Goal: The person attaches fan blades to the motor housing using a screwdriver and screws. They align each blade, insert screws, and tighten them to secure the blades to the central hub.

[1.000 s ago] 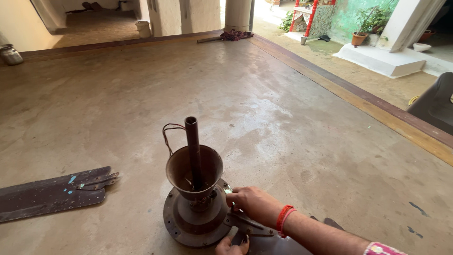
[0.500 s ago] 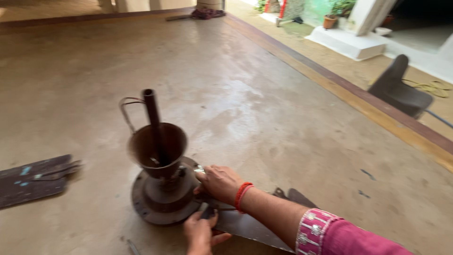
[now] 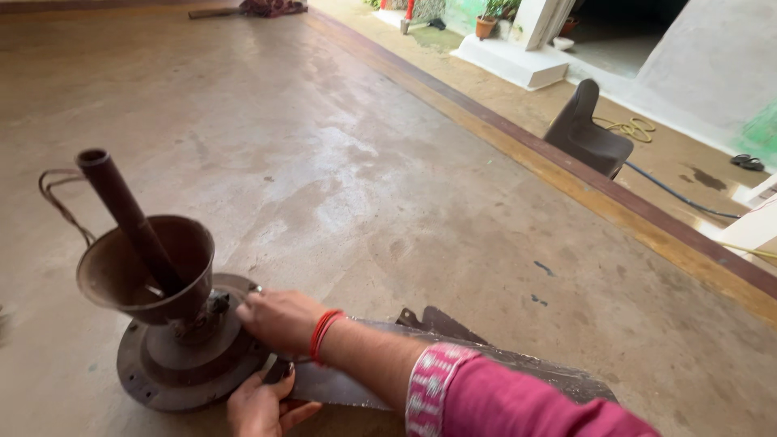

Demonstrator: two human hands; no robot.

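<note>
A brown ceiling fan motor (image 3: 174, 356) stood on the concrete floor (image 3: 388, 178), its downrod (image 3: 129, 218) tilted. The right hand (image 3: 279, 317) was closed on the fan blade (image 3: 453, 376) root at the motor rim; the left hand (image 3: 257, 403) pinched the blade edge from below. The blade seemed to be fitted there; next, careful alignment would probably be needed.

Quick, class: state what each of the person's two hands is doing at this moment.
Right hand: curled, fingers on the fan motor; a firm grip cannot be told.
Left hand: partly cut off by the frame, gripping the fan blade at its inner end.
</note>
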